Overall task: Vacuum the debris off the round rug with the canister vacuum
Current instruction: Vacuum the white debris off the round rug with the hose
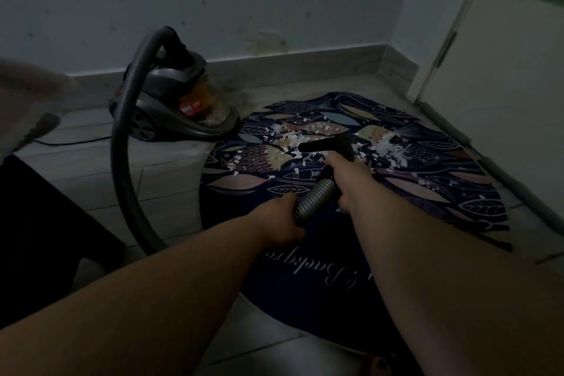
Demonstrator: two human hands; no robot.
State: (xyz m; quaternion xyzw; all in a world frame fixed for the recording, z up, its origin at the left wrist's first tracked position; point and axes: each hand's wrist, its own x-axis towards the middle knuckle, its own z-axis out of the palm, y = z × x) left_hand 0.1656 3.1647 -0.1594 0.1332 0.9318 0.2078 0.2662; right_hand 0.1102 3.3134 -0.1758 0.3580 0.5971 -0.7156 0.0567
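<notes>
A: Entry one: what is held?
B: A ribbed grey plastic hose (314,197) is clamped in the left hand (280,220) grip; its black nozzle (320,146) is clamped in the right hand (345,175) grip.
A: Entry two: locations, contents?
B: White scraps of debris (392,151) are scattered on the round dark-blue leaf-patterned rug (433,192), around the nozzle. Pale fluff is seen in the clear bin (198,99) of the grey canister vacuum (171,79), just beside the rug.

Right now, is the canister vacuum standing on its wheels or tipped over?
Standing. The canister vacuum sits level on the floor, wheel down, its hose arching up from the top.
</notes>
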